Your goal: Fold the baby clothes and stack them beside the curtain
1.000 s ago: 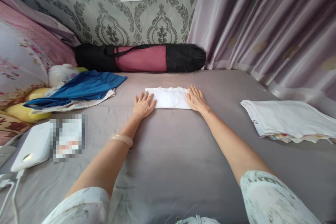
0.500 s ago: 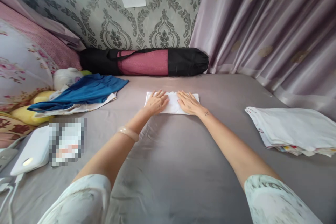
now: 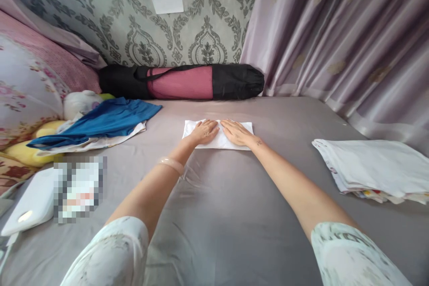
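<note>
On the grey sheet (image 3: 231,196), my left hand (image 3: 205,132) and right hand (image 3: 236,132) lie flat, grasping nothing, atop the folded white cloth (image 3: 217,144), which light, even pressure outward from the middle should smooth best.

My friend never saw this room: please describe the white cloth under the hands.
Across the grey bedsheet, find the long black-and-pink bag. Nearer the camera, the white cloth lies flat under the left hand and right hand, unlike the untouched white stack at right.
</note>
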{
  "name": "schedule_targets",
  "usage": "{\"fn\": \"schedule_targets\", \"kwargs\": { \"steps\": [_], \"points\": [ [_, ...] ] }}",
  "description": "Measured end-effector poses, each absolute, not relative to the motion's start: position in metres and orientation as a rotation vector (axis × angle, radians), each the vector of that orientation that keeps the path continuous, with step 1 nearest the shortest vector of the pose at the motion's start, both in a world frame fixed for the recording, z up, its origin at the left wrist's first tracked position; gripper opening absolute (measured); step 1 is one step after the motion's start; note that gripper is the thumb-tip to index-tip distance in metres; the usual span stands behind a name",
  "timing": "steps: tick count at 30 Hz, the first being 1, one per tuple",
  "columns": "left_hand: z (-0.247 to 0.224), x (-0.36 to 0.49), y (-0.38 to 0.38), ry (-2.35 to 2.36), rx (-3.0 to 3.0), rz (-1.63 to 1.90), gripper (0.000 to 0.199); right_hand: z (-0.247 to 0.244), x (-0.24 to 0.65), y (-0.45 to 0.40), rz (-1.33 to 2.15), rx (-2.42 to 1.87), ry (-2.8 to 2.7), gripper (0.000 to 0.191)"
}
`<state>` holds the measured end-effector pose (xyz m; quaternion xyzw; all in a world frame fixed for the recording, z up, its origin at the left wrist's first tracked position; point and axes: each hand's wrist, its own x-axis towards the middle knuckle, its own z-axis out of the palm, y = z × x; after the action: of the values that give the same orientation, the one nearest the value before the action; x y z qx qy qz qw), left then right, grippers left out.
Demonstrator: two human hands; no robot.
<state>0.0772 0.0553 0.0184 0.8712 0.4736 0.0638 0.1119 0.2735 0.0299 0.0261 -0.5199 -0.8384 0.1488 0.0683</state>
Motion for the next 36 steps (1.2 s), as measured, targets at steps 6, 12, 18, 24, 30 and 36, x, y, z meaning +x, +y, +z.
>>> {"fn": "schedule_targets", "kwargs": {
  "steps": [6, 12, 18, 24, 30, 36],
  "points": [
    [0.015, 0.081, 0.052, 1.479, 2.55, 0.229, 0.052, 0.019, 0.267, 0.031, 0.368, -1.602, -2.504, 0.061],
    [0.015, 0.06, 0.045, 1.698, 2.55, 0.217, 0.057, 0.018, 0.283, 0.019, 0.244, -1.814, -2.388, 0.066],
    [0.011, 0.052, 0.046, 1.729, 2.482, 0.147, 0.061, 0.019, 0.287, 0.013, 0.254, -1.841, -2.378, 0.064],
    [0.009, 0.04, 0.049, 1.8, 2.429, 0.201, 0.06, 0.015, 0.305, 0.013, 0.232, -1.893, -2.294, 0.066],
    [0.012, 0.035, 0.051, 1.769, 2.375, 0.111, 0.06, 0.008, 0.315, 0.015, 0.196, -1.876, -2.342, 0.061],
    [0.039, 0.028, 0.088, 1.753, 2.373, 0.066, 0.037, 0.033, 0.324, 0.04, 0.19, -1.851, -2.339, 0.042]
  ]
}}
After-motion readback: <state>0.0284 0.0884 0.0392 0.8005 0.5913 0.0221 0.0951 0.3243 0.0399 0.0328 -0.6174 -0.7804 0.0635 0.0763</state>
